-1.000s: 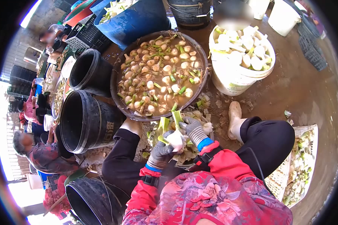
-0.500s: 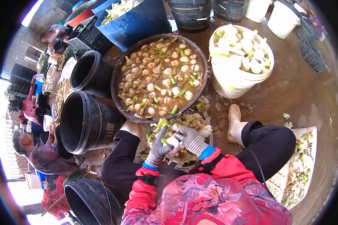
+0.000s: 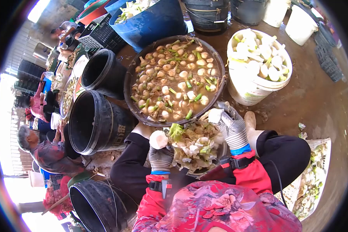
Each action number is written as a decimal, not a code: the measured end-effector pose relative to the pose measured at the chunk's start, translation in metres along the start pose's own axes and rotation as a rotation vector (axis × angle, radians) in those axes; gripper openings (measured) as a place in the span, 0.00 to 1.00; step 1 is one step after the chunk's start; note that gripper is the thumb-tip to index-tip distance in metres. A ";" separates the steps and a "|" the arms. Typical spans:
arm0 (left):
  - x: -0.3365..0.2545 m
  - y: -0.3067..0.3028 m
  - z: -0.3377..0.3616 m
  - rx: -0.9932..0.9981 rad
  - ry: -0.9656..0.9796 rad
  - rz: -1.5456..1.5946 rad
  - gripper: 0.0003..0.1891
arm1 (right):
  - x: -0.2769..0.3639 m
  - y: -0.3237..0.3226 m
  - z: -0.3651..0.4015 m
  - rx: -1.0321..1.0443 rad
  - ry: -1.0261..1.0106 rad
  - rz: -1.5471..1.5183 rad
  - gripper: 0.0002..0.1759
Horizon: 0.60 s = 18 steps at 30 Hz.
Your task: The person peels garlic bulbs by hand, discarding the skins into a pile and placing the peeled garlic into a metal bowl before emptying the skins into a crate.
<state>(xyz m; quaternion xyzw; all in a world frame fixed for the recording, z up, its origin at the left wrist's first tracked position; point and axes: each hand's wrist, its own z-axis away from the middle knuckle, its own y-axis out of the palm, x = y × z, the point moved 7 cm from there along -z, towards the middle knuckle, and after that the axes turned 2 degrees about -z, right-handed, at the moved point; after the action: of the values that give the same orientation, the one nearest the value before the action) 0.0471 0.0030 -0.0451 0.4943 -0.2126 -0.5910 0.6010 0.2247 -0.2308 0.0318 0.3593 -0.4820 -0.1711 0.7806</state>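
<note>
My left hand (image 3: 161, 156), in a grey striped glove, is closed round a pale peeled bulb (image 3: 158, 139), left of a basin of peelings (image 3: 199, 149). To the right of those peelings, my right hand (image 3: 232, 129), gloved alike, grips a white piece (image 3: 215, 115) at its fingertips; whether it is a bulb or a layer is unclear. Beyond both hands stands a wide dark tub (image 3: 221, 86) of brown water with floating bulbs and green stem bits. A white bucket (image 3: 246, 89) heaped with peeled bulbs is at the upper right of the tub.
Black buckets (image 3: 116, 127) stand at my left, with another (image 3: 98, 205) lower down. A blue tub (image 3: 150, 27) and dark buckets are at the top. A white crate (image 3: 323, 170) of scraps lies at right. Several people sit at far left, one in a dark patterned top (image 3: 52, 158).
My hands have moved apart from the bulb they both touched, the right one outward and forward, the left one slightly left. The whole view has shifted a little.
</note>
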 end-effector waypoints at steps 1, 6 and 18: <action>-0.002 -0.002 0.003 0.000 0.003 -0.004 0.20 | -0.003 -0.003 0.002 -0.015 0.044 0.078 0.14; 0.009 0.022 0.012 -0.002 -0.028 -0.066 0.19 | -0.073 0.022 0.017 0.393 0.047 0.835 0.17; 0.019 0.082 0.028 0.164 0.481 -1.557 0.14 | -0.086 0.039 0.030 0.300 -0.292 1.290 0.20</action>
<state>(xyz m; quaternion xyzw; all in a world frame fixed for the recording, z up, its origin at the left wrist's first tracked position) 0.0684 -0.0392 0.0297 0.6558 0.2837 -0.6995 0.0094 0.1541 -0.1635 0.0138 0.0772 -0.7190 0.3509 0.5949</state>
